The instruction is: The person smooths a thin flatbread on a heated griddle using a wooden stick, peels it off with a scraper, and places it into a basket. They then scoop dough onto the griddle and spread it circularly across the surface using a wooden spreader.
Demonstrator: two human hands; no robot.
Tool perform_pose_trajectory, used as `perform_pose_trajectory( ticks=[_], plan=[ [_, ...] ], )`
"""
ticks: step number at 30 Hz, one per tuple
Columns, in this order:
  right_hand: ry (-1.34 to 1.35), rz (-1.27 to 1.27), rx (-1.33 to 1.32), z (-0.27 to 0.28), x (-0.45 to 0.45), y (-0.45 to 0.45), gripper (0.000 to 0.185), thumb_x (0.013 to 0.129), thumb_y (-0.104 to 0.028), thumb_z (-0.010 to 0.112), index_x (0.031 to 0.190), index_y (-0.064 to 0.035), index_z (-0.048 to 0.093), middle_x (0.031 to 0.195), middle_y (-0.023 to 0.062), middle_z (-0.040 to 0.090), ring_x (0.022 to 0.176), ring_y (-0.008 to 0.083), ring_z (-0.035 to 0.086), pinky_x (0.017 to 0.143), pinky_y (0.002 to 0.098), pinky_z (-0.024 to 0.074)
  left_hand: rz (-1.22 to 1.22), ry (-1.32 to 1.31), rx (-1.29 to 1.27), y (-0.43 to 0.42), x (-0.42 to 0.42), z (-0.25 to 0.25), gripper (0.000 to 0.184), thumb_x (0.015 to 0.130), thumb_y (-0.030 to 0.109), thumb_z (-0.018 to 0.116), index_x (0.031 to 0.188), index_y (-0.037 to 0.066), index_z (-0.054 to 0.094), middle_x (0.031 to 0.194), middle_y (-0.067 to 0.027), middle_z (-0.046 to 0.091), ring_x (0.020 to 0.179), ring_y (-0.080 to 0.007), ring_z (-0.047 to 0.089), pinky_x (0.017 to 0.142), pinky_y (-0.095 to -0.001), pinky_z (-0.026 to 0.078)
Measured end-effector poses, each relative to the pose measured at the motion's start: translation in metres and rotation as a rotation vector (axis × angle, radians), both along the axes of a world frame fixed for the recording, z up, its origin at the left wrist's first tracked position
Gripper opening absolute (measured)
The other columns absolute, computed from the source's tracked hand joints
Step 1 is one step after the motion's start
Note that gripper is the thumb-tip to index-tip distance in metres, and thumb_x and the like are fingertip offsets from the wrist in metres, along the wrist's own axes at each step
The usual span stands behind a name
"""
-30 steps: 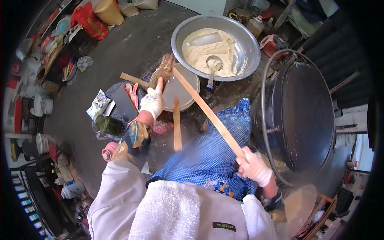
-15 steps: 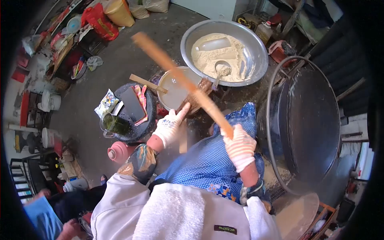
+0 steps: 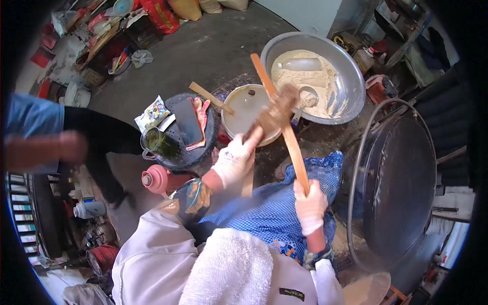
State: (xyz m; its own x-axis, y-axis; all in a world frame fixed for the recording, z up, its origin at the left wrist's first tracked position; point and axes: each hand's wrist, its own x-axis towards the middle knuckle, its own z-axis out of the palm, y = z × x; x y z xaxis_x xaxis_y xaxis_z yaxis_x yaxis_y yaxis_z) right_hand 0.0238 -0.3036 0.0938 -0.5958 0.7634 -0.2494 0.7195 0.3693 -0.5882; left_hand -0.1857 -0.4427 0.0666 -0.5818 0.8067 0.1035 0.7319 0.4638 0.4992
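A long flat wooden stick [image 3: 295, 152] stands slanted in my gloved right hand [image 3: 311, 206], its fingers wrapped round the lower end. My gloved left hand [image 3: 235, 158] is closed round the near end of a brown, bristly, brush-like bundle [image 3: 277, 108], smeared by motion. The bundle meets the stick at about its middle, over the edge of a white bucket [image 3: 225, 127] of cloudy liquid. A short wooden slat [image 3: 211, 96] lies across the bucket's left rim. Beyond it, a metal basin [image 3: 353, 81] holds pale flour, a clear bottle [image 3: 301, 64] and a ladle [image 3: 308, 97].
Left of the bucket, a round dark stool [image 3: 195, 157] carries a phone-like dark slab [image 3: 187, 122], a packet and a jar of green liquid [image 3: 160, 143]. A pink flask [image 3: 157, 179] stands nearer me. A large round black pan [image 3: 399, 173] is at right. Another person [image 3: 91, 127] is at left.
The stick has swung from leaning far left to steeper, its upper end moving right. The brown bundle has shifted up along it. The other person has come forward at left; the view has turned.
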Motion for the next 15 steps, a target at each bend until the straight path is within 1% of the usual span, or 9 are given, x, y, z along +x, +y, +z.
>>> perform_pose_trajectory(
  ticks=[1, 3, 5, 6, 7, 9, 11, 13, 15],
  plan=[
    [0.008, 0.022, -0.019, -0.005, 0.014, -0.001, 0.040, 0.089, -0.047, 0.061, 0.095, -0.0072, 0.058, 0.070, 0.0160, 0.063, 0.067, 0.0397, 0.063, 0.068, 0.0455, 0.0489, 0.138, -0.076, 0.034, 0.008, -0.010, 0.000, 0.073, 0.085, 0.009, 0.059, 0.149, 0.022, 0.026, 0.119, -0.0277, 0.049, 0.100, -0.0475, 0.058, 0.080, -0.0496, 0.052],
    [0.135, -0.050, -0.187, -0.019, 0.042, -0.010, 0.032, 0.091, -0.034, 0.065, 0.094, -0.0040, 0.057, 0.067, 0.0085, 0.062, 0.058, 0.0255, 0.061, 0.059, 0.0370, 0.0488, 0.281, -0.072, 0.030, 0.020, -0.045, -0.013, 0.087, 0.084, 0.010, 0.061, 0.153, 0.013, 0.009, 0.123, -0.0328, 0.046, 0.110, -0.0479, 0.053, 0.093, -0.0492, 0.046],
    [0.339, -0.210, -0.382, -0.029, 0.053, -0.017, 0.025, 0.091, -0.026, 0.067, 0.092, -0.0040, 0.056, 0.066, 0.0030, 0.059, 0.055, 0.0147, 0.058, 0.052, 0.0303, 0.0473, 0.423, -0.095, 0.015, 0.037, -0.080, -0.032, 0.090, 0.083, 0.011, 0.061, 0.153, 0.012, 0.005, 0.121, -0.0339, 0.047, 0.108, -0.0483, 0.053, 0.092, -0.0492, 0.046],
    [0.461, -0.334, -0.569, -0.019, 0.051, -0.016, 0.015, 0.092, -0.015, 0.065, 0.089, -0.0047, 0.053, 0.067, -0.0023, 0.054, 0.054, 0.0038, 0.051, 0.046, 0.0210, 0.0421, 0.444, -0.030, 0.031, 0.042, -0.100, -0.062, 0.092, 0.082, 0.012, 0.062, 0.153, 0.011, 0.004, 0.119, -0.0337, 0.047, 0.106, -0.0485, 0.054, 0.091, -0.0494, 0.046],
    [0.478, -0.364, -0.542, -0.017, 0.044, -0.011, 0.015, 0.092, -0.014, 0.064, 0.089, -0.0049, 0.053, 0.067, -0.0022, 0.054, 0.053, 0.0039, 0.050, 0.045, 0.0207, 0.0415, 0.489, -0.085, -0.054, 0.048, -0.109, -0.068, 0.089, 0.082, 0.013, 0.061, 0.153, 0.008, 0.006, 0.123, -0.0351, 0.046, 0.115, -0.0489, 0.048, 0.099, -0.0522, 0.041],
    [0.518, -0.439, -0.485, -0.017, 0.037, 0.000, 0.014, 0.093, -0.013, 0.063, 0.089, -0.0054, 0.052, 0.067, -0.0020, 0.052, 0.050, 0.0042, 0.049, 0.043, 0.0202, 0.0402, 0.533, 0.111, -0.363, 0.062, -0.134, -0.137, 0.084, 0.083, 0.013, 0.058, 0.152, 0.005, 0.010, 0.129, -0.0361, 0.043, 0.127, -0.0515, 0.038, 0.109, -0.0561, 0.029],
    [0.631, -0.482, -0.478, -0.023, 0.034, 0.012, 0.013, 0.094, -0.011, 0.059, 0.090, -0.0050, 0.049, 0.067, -0.0017, 0.051, 0.049, 0.0050, 0.046, 0.043, 0.0215, 0.0399, 0.621, 0.117, -0.270, 0.059, -0.149, -0.194, 0.080, 0.083, 0.015, 0.057, 0.151, 0.003, 0.015, 0.138, -0.0371, 0.036, 0.134, -0.0550, 0.025, 0.114, -0.0591, 0.016],
    [0.760, -0.528, -0.464, -0.054, 0.036, 0.019, 0.013, 0.095, -0.011, 0.059, 0.091, -0.0050, 0.048, 0.067, -0.0016, 0.050, 0.048, 0.0051, 0.045, 0.042, 0.0219, 0.0398, 0.540, 0.136, -0.399, 0.058, -0.143, -0.172, 0.079, 0.084, 0.018, 0.057, 0.150, 0.001, 0.018, 0.142, -0.0363, 0.031, 0.134, -0.0559, 0.024, 0.114, -0.0577, 0.015],
    [0.752, -0.579, -0.474, -0.072, 0.039, 0.019, 0.013, 0.095, -0.011, 0.058, 0.089, -0.0058, 0.048, 0.066, -0.0014, 0.050, 0.047, 0.0061, 0.046, 0.042, 0.0224, 0.0398, 0.425, 0.385, -0.195, 0.057, -0.125, -0.141, 0.074, 0.084, 0.024, 0.060, 0.144, -0.005, 0.027, 0.144, -0.0345, 0.032, 0.134, -0.0518, 0.028, 0.114, -0.0568, 0.017]
  ],
)
